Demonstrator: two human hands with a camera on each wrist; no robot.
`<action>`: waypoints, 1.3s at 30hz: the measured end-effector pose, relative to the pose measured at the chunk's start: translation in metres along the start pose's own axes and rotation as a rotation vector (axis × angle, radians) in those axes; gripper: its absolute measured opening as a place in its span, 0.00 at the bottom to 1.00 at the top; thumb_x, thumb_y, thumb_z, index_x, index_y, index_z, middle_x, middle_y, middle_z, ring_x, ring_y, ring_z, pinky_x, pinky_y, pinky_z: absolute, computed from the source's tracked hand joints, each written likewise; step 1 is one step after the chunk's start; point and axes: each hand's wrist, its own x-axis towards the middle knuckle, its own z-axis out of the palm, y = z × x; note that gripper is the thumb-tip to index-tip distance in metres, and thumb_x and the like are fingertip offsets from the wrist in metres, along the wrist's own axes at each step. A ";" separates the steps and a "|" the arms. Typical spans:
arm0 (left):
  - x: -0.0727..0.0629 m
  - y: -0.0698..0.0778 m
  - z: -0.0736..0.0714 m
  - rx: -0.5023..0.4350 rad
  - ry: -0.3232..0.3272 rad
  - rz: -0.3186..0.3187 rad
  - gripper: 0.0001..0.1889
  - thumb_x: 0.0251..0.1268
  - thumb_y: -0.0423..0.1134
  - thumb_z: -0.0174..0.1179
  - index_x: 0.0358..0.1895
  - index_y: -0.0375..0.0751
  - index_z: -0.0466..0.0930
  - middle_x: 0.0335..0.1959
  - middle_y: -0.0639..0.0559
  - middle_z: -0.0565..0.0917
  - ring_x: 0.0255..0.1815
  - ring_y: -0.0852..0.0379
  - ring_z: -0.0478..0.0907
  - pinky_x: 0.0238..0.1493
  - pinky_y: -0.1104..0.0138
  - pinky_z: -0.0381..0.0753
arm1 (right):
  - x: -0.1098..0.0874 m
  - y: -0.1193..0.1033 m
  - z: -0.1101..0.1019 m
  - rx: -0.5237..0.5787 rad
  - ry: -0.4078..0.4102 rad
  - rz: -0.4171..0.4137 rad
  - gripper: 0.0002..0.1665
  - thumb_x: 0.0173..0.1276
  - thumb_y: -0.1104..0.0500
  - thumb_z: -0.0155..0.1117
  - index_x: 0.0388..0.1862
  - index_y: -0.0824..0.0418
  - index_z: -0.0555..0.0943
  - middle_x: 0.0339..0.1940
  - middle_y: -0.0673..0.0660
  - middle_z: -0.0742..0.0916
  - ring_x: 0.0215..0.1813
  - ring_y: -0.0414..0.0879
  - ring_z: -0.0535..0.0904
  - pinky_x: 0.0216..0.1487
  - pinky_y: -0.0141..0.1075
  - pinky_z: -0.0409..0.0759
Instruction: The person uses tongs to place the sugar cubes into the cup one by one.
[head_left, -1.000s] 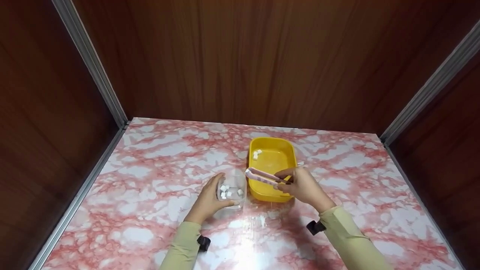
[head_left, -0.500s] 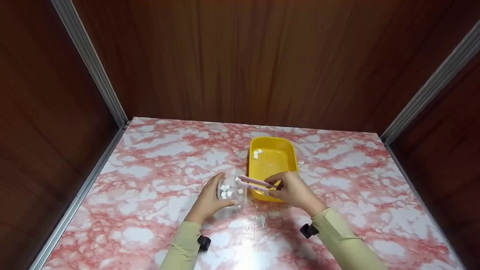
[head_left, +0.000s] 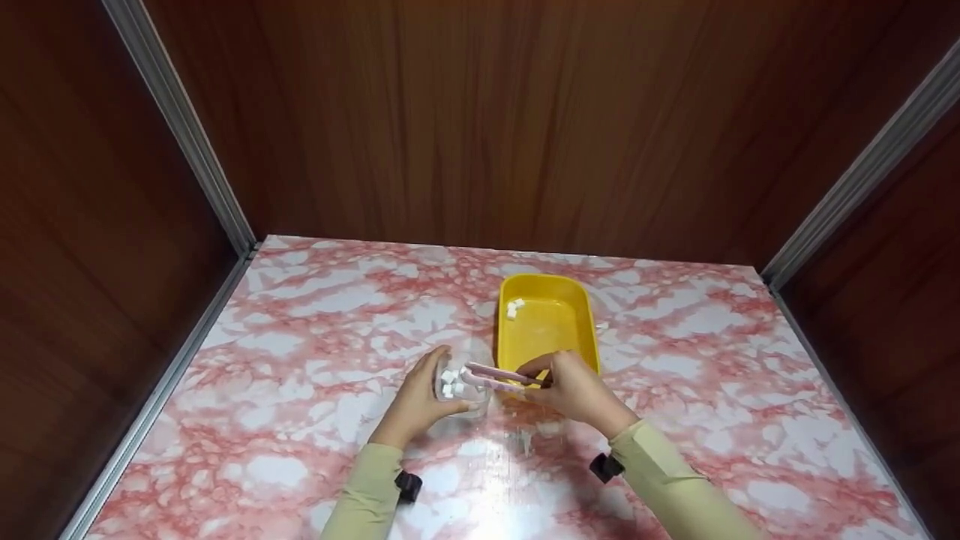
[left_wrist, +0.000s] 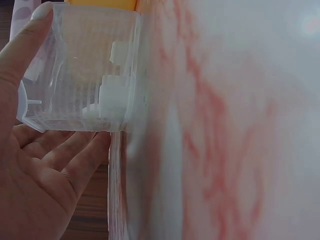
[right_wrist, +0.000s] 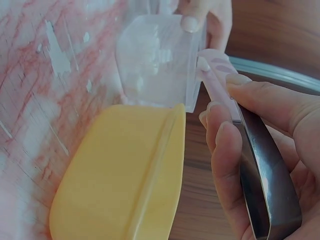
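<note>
From head height, the right hand (head_left: pixel 577 386) pinches slim pink-and-metal tongs (head_left: pixel 496 377) over a clear plastic box (head_left: pixel 481 403). Left wrist: the left hand (left_wrist: pixel 37 180) clasps it, small white cubes (left_wrist: pixel 114 97) inside. Right wrist: the tips bear another cube (right_wrist: pixel 203 64), probably for releasing there; next, I'd ease the squeeze.

A hard white glare is blazing off the near part of the tabletop (head_left: pixel 491 480), while the back panel (head_left: pixel 480 127) is sitting in brown gloom and a soft shadow is lying beside the right sleeve (head_left: pixel 675 480). Over at the left wrist, everything's looking dim and hazy, with a pale hot spot glowing top right. The right wrist's colours are running washed-out, the tongs (right_wrist: pixel 270 170) are catching a bright streak, and the rail (right_wrist: pixel 275 73) is bowing.
</note>
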 end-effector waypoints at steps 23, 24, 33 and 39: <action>0.000 0.000 0.000 0.003 -0.002 0.014 0.54 0.42 0.56 0.76 0.74 0.49 0.55 0.69 0.49 0.65 0.69 0.47 0.60 0.65 0.52 0.63 | 0.002 -0.002 0.003 0.008 -0.014 0.016 0.10 0.58 0.66 0.71 0.39 0.57 0.88 0.29 0.48 0.85 0.21 0.40 0.77 0.22 0.32 0.79; 0.000 0.000 0.000 0.002 -0.002 0.013 0.54 0.42 0.56 0.76 0.74 0.49 0.55 0.69 0.49 0.65 0.69 0.47 0.60 0.66 0.52 0.63 | 0.002 -0.002 0.004 0.007 -0.013 0.016 0.10 0.58 0.66 0.71 0.38 0.56 0.88 0.29 0.47 0.85 0.21 0.39 0.76 0.22 0.32 0.79; -0.001 0.002 -0.001 -0.006 -0.009 0.009 0.54 0.43 0.55 0.76 0.74 0.49 0.54 0.70 0.49 0.64 0.69 0.47 0.60 0.65 0.52 0.64 | 0.001 0.000 0.005 -0.007 -0.015 0.014 0.09 0.59 0.65 0.71 0.37 0.55 0.88 0.30 0.45 0.85 0.21 0.38 0.75 0.22 0.32 0.78; -0.001 0.003 -0.002 -0.006 -0.010 0.018 0.54 0.42 0.57 0.75 0.74 0.49 0.55 0.70 0.49 0.64 0.69 0.47 0.60 0.65 0.52 0.64 | 0.001 0.001 0.005 -0.024 -0.017 0.014 0.10 0.57 0.64 0.72 0.39 0.55 0.88 0.30 0.45 0.85 0.21 0.39 0.77 0.24 0.32 0.79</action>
